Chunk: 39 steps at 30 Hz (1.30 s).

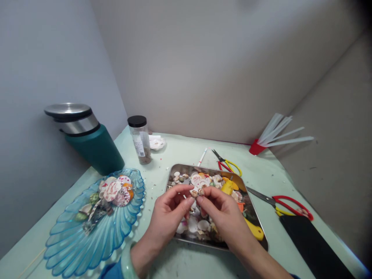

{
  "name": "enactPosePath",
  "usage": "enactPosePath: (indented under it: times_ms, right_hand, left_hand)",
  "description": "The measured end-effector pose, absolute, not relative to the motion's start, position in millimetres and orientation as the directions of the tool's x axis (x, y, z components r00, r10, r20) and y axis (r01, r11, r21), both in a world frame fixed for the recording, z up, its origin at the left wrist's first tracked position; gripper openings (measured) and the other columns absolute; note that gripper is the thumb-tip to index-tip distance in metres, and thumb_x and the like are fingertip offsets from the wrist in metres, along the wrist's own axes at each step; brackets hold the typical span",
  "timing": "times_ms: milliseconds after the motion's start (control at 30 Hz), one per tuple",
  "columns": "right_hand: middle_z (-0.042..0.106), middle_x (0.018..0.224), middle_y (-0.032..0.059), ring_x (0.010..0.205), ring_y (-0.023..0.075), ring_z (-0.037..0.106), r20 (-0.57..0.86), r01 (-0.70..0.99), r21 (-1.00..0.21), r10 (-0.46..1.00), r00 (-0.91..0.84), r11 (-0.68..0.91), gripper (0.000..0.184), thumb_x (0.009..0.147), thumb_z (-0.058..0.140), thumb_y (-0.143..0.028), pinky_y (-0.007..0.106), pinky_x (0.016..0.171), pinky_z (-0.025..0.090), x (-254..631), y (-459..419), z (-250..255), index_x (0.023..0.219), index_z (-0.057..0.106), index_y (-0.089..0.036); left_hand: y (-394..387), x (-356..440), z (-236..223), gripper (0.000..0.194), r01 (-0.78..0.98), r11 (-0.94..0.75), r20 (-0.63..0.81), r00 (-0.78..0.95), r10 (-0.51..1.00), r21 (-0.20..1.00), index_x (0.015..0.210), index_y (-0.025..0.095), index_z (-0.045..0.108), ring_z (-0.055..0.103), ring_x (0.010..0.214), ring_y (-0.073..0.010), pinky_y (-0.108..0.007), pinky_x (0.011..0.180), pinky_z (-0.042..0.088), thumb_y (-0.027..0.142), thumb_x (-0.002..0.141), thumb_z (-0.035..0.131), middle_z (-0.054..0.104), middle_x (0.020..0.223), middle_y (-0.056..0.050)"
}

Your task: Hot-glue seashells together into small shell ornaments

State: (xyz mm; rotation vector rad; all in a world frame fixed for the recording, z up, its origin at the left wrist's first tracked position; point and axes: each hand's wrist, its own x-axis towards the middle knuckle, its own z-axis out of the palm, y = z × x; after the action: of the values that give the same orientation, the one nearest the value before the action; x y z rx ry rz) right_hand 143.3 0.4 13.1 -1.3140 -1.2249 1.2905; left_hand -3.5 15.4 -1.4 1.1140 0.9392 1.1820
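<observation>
Taking twelve o'clock as straight away from me, a small brown-speckled shell [194, 193] sits at the centre, raised over the tray, and a second small shell [200, 192] is just beside it at three o'clock. I can't tell whether they touch. My left hand [171, 207] pinches the first between thumb and forefinger; my right hand [222, 209] pinches the other the same way. Both thumbs and forefingers are drawn together, the remaining fingers loosely curled.

Beneath my hands lies the metal tray [252, 211], crowded with loose shells [193, 224]. In it, a yellow piece [228, 187] lies at three o'clock and a yellow handle [255, 231] at four.

Further out, the blue scalloped dish [101, 244] stands between eight and nine o'clock, bearing a heap of shells [112, 190]. A teal bottle [95, 151] rises at ten, and a black-lidded clear jar [141, 143] stands between ten and eleven, with crumpled white tissue [157, 142] just behind it. Near twelve is a slim white stick [202, 157], at one some small snips [228, 166], and at two a red cup [256, 147] full of translucent rods [279, 131]. The larger scissors [293, 204] lie at three, touching or overlapping a flat black object [315, 246] at four. I wear a pale green bangle [127, 261] on my left wrist.
</observation>
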Motion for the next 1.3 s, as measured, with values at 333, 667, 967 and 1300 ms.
enactPosePath:
  times_ms: [333,667,967,1300]
  right_hand:
    - [0.046,0.060,-0.0052,0.056,0.0107,0.041,-0.124,0.075,-0.990,0.991,-0.041,-0.120,0.020,0.081,0.059,-0.036,0.023,0.052,0.034,142.6,-1.2,14.5,0.072,0.054,-0.018]
    - [0.047,0.058,-0.0048,0.055,0.0113,0.042,-0.129,0.073,-0.989,0.991,-0.023,-0.127,0.022,0.078,0.061,-0.038,0.022,0.051,0.034,141.9,-0.8,14.6,0.070,0.054,-0.019]
    - [0.049,0.066,-0.0037,0.060,0.0117,0.045,-0.021,0.185,-0.983,1.000,-0.022,-0.016,0.016,0.084,0.056,-0.032,0.022,0.054,0.037,143.2,-1.4,14.5,0.074,0.054,-0.019]
    - [0.055,0.067,-0.0015,0.062,0.0140,0.051,0.316,0.573,-0.772,0.948,-0.032,0.277,0.013,0.084,0.049,-0.015,0.025,0.058,0.037,141.1,-5.3,9.9,0.073,0.053,-0.020]
  left_hand:
    - [14.0,-3.3,-0.3,0.013,-0.170,-0.032,0.055,0.132,0.990,0.985,0.085,0.017,0.072,0.052,0.048,-0.0073,-0.018,0.045,0.045,0.024,0.074,0.071,0.065,0.076,-0.002]
    - [14.9,-2.9,-1.4,0.011,-0.171,-0.057,0.079,0.127,0.989,0.984,0.082,0.016,0.072,0.053,0.049,-0.0073,-0.019,0.044,0.046,0.023,0.073,0.071,0.063,0.082,-0.003]
    - [14.6,-4.8,-4.1,0.019,-0.146,-0.065,0.090,0.166,0.982,0.987,0.093,0.019,0.067,0.053,0.054,-0.0078,-0.019,0.048,0.045,0.021,0.075,0.071,0.059,0.089,-0.002]
    - [14.5,-8.3,-7.2,0.019,-0.078,-0.182,0.195,0.228,0.954,0.980,0.099,0.023,0.072,0.057,0.067,-0.0110,-0.024,0.059,0.049,0.023,0.082,0.065,0.056,0.110,-0.007]
